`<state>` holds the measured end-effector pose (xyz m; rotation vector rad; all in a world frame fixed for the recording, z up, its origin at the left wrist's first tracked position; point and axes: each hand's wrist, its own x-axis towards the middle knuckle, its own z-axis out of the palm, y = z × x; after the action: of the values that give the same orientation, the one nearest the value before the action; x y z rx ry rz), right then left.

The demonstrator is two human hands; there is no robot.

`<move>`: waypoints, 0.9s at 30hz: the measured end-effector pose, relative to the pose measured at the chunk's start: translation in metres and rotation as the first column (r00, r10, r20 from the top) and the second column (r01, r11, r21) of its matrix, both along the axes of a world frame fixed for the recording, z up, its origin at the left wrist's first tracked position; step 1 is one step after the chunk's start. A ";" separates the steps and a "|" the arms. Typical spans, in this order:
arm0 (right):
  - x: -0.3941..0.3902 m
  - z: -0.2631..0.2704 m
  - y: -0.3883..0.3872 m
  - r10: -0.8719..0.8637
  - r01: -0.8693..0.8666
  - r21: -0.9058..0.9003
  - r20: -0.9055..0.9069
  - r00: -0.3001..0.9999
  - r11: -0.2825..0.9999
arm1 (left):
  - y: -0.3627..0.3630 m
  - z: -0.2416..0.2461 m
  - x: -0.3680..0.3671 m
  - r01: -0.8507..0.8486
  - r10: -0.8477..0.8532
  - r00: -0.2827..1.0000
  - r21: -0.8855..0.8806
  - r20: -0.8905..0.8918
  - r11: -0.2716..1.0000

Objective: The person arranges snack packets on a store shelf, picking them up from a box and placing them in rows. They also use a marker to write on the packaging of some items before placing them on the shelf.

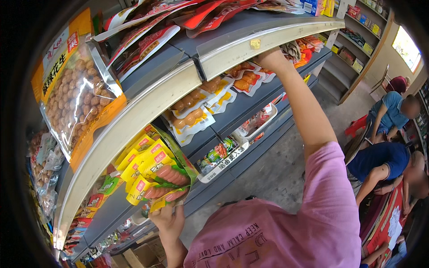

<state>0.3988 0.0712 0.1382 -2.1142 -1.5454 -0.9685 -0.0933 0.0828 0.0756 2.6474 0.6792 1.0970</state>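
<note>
My left hand [168, 219] grips the lower front of an open display box [192, 172], its fingertips partly covered by the packets. Yellow sausage packets [156, 167] fill this box, which is tilted at the front of the middle shelf [243, 95]. My right hand [269, 60] reaches in under the pale front rail [231, 58] of the shelf above, so its fingers are hidden. Close to that hand lie vacuum packs of brown snacks [247, 82]. More packs of round brown food [189, 117] rest between my two hands.
A large bag of coated peanuts [78, 87] stands upright on the upper shelf, beside flat red packs [147, 47]. Lower down, white trays [224, 164] hold small packets. Cardboard boxes [142, 254] sit near the floor. At the right, several people [378, 164] sit around a red table [382, 221].
</note>
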 end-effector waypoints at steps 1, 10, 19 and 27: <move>0.001 0.006 0.007 -0.023 0.023 -0.056 0.006 1.000 0.998 | 0.000 0.001 0.000 -0.003 0.003 1.000 -0.011 -0.009 1.000; 0.015 -0.003 0.047 -0.140 0.175 -0.227 0.164 0.977 0.958 | -0.001 -0.009 -0.009 -0.045 0.044 0.999 -0.086 -0.006 0.995; 0.036 -0.001 0.025 -0.126 0.151 -0.129 0.184 0.975 0.980 | -0.003 -0.002 -0.003 -0.021 0.021 1.000 0.030 0.009 0.999; -0.049 0.009 -0.075 0.079 -0.147 -0.252 -0.259 0.962 0.956 | -0.004 -0.017 -0.006 -0.005 0.001 0.997 0.050 0.073 0.999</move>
<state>0.3502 -0.0039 0.1469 -2.1936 -1.7249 -0.4534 -0.0990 0.0792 0.0591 2.6338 0.6495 1.2210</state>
